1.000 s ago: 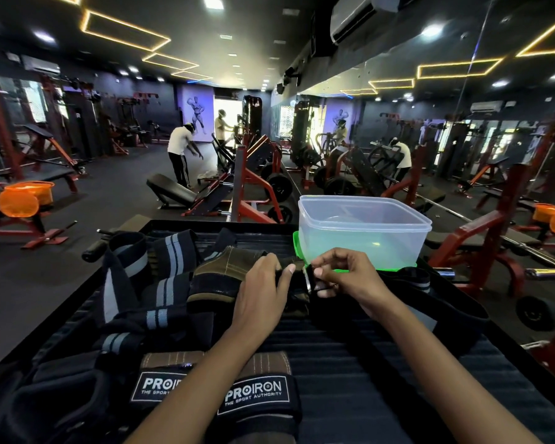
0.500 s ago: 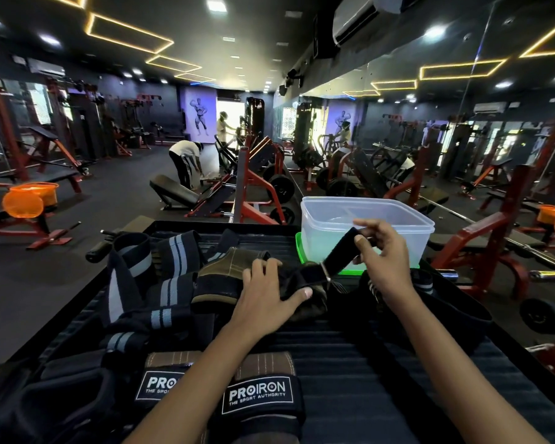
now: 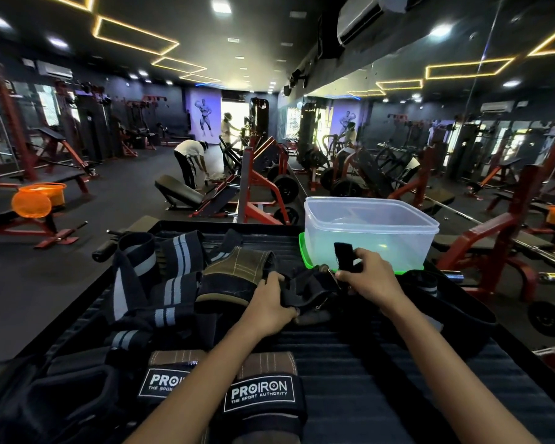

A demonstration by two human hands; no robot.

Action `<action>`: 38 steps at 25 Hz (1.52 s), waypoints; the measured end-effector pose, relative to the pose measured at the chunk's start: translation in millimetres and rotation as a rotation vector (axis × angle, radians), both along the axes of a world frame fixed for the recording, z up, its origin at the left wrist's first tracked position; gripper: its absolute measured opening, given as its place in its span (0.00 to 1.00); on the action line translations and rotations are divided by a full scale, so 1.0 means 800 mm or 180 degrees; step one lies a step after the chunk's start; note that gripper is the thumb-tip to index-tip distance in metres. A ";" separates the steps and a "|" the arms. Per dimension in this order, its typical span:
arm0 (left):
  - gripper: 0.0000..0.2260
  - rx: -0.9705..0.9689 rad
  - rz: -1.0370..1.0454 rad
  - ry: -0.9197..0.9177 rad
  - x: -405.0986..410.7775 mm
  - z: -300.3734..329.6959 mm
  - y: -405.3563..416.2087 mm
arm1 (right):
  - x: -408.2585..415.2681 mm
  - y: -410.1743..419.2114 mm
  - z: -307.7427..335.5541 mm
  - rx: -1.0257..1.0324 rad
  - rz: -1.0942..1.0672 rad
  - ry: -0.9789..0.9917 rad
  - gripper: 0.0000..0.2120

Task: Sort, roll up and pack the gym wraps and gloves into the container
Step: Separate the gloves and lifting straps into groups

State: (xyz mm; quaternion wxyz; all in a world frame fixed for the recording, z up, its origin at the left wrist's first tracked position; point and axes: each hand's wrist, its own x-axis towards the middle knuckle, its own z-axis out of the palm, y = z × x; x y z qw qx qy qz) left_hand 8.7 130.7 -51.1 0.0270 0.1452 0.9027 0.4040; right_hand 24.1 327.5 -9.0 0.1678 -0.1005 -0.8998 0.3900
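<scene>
Black fabric, soft and limp, makes the glove [image 3: 305, 294] that lies in the middle of the ribbed black table [image 3: 382, 389], just before the clear plastic container [image 3: 370, 233], which looks empty. The left hand [image 3: 268, 307] grips the glove body with curled fingers, and the right hand [image 3: 367, 272] pinches its wrist strap [image 3: 343, 256], which stands up from a small metal ring. The glove should be light and will fold easily, so I think the strap end is the good place to hold for closing or rolling it; the ring could catch. To the left lies a heap of striped wraps [image 3: 161, 283] with a brown leather glove [image 3: 237, 270] on it. Two PROIRON gloves [image 3: 257, 392] lie near the person, under the left forearm. A green lid [image 3: 305, 257] lies under the container. Nothing blocks the container's open top.
</scene>
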 end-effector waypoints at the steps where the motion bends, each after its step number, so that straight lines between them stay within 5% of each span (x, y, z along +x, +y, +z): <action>1: 0.31 0.0197 0.0095 -0.0127 -0.001 0.000 0.001 | 0.000 -0.002 0.000 0.0133 0.0008 0.0021 0.10; 6: 0.34 0.2618 0.0419 -0.0688 0.001 0.010 0.001 | -0.003 -0.008 -0.004 -0.1292 -0.0101 0.0586 0.04; 9: 0.23 0.3085 0.0350 -0.0284 0.002 0.021 -0.002 | 0.003 -0.024 0.001 -0.2407 0.0177 0.0968 0.04; 13: 0.26 0.3712 0.0088 -0.0099 0.004 0.027 -0.004 | 0.012 -0.042 0.001 -0.2994 0.0519 0.1215 0.03; 16: 0.27 0.3824 -0.0188 -0.0197 0.010 0.027 0.001 | 0.014 -0.050 0.000 -0.3118 0.0663 0.1280 0.04; 22: 0.13 0.4153 0.0239 -0.0405 0.006 0.033 0.001 | 0.017 -0.046 0.012 -0.2896 0.0515 0.1543 0.04; 33: 0.13 0.3729 0.1067 0.0051 0.006 0.036 -0.001 | 0.023 -0.045 0.023 -0.2435 0.0140 0.1615 0.01; 38: 0.12 0.3997 0.1309 -0.0271 -0.002 0.031 -0.001 | 0.029 -0.049 0.028 -0.2395 0.0082 0.1771 0.02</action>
